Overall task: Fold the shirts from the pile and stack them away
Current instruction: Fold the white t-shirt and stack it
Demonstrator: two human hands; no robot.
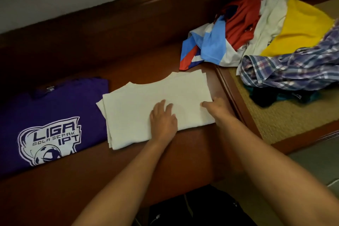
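Note:
A folded white shirt (143,101) lies flat on the brown wooden surface (113,176) in the middle. My left hand (163,119) rests palm down on its near right part, fingers spread. My right hand (216,106) touches the shirt's right edge, fingers curled at the fold; whether it pinches the cloth is unclear. A folded purple shirt (45,121) with a white football logo lies to the left. The pile of unfolded shirts (266,33) sits at the back right, with red, blue, white, yellow and plaid pieces.
The pile lies partly on a woven tan panel (286,121) framed in wood at the right. A dark cloth (266,97) pokes out under the plaid shirt. A raised wooden ledge (128,29) runs along the back. A dark bag (192,211) is below the front edge.

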